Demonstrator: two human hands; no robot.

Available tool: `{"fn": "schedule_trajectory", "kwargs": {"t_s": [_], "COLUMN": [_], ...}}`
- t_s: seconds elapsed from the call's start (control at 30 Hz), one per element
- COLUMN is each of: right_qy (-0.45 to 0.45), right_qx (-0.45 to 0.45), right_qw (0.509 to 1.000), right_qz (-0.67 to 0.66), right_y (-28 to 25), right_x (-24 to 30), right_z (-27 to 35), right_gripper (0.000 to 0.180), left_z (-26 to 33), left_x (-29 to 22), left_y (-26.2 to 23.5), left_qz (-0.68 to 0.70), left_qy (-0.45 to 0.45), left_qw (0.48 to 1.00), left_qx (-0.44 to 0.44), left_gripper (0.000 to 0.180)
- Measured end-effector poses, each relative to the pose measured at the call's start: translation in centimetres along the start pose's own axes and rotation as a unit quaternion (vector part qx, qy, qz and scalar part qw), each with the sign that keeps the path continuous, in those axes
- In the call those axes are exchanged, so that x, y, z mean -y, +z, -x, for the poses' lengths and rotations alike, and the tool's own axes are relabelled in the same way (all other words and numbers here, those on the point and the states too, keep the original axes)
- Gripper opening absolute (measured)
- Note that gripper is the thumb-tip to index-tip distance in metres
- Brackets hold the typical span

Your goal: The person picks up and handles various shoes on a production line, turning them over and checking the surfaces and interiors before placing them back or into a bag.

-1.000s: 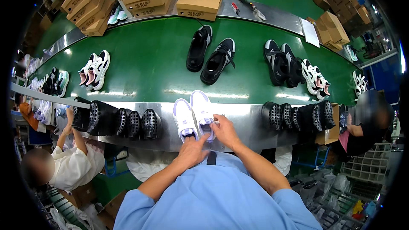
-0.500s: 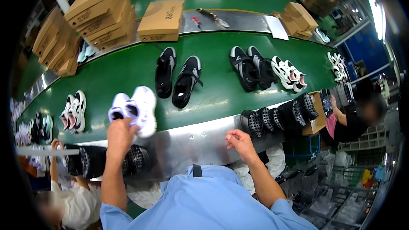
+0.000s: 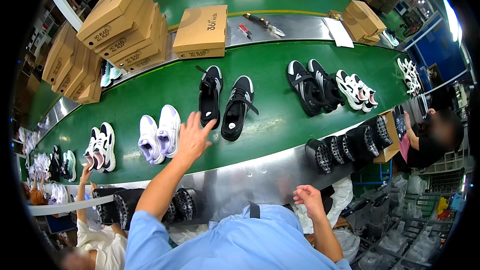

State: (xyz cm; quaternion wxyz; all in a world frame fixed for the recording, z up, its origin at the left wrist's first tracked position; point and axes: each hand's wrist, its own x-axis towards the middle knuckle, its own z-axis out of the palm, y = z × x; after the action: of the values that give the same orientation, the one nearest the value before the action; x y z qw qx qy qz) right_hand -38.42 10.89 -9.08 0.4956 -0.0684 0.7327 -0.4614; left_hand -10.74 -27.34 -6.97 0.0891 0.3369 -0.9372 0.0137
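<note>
My left hand (image 3: pixel 194 137) reaches over the green belt with its fingers spread and nothing in its grasp. It is between a pair of white and lavender sneakers (image 3: pixel 169 126) and a pair of black sneakers with grey toes (image 3: pixel 238 110). Its fingertips come close to the heel of the nearer black shoe; whether they touch it I cannot tell. Above the metal edge, close to my body, my right hand (image 3: pixel 310 201) is held with fingers curled in and no object showing in them.
On the green belt (image 3: pixel 270 135) stand more black sneakers (image 3: pixel 314 86) and white sneakers (image 3: pixel 355 90). Black shoe forms (image 3: pixel 345 145) line the metal ledge. Shoe boxes (image 3: pixel 201 31) and a box cutter (image 3: pixel 264 23) lie along the far side. A co-worker's hand (image 3: pixel 86 175) touches white-black sneakers (image 3: pixel 102 145).
My left hand has let go of the lavender sneakers, now standing on the belt, and moved right toward the black pair. The view has shifted. A co-worker's hand has reached the white-black sneakers.
</note>
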Motion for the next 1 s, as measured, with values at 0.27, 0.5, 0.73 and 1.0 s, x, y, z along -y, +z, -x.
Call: {"fn": "schedule_trajectory", "kwargs": {"t_s": [0.27,0.5,0.73,1.0], "right_qy": [-0.012,-0.14,-0.293,-0.156], "right_qx": [-0.038,-0.325,-0.48,-0.37], "right_qw": [0.998,0.935,0.714,0.689], "right_qz": [-0.042,0.038,0.417,0.604], "right_y": [-1.6,-12.8,-29.9,-32.8], "right_x": [0.3,4.5,14.1,19.0], "right_z": [2.5,2.0,-5.1,-9.8], "right_gripper": [0.024,0.029,0.063,0.069], "left_z": [-6.5,-2.5,1.7,8.1], "left_x": [-0.7,-4.7,-13.8,-23.3], "left_y": [4.3,4.0,-0.2,-7.3], "left_qz": [0.158,0.148,0.106,0.159], "left_qy": [-0.028,-0.129,-0.133,-0.099], "left_qw": [0.97,0.959,0.976,0.932], "left_qx": [0.181,0.202,0.133,0.31], "left_gripper": [0.07,0.042,0.033,0.048]}}
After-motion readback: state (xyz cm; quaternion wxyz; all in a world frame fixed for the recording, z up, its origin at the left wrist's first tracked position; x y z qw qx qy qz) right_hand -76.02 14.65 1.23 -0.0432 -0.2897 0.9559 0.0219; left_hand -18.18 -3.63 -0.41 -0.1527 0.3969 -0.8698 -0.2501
